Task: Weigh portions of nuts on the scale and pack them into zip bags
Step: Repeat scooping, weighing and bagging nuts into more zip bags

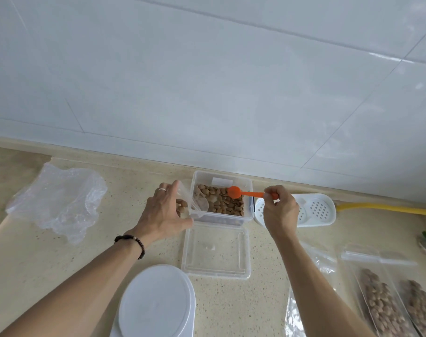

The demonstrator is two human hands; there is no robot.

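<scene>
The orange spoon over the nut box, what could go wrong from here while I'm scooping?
1. The left hand tilts the clear cup against the box of nuts, so nuts already in it might spill onto the counter.
2. The right hand pinches only the end of the orange spoon, so a loaded scoop could wobble.
3. The lid lies close by and may catch strays.
</scene>
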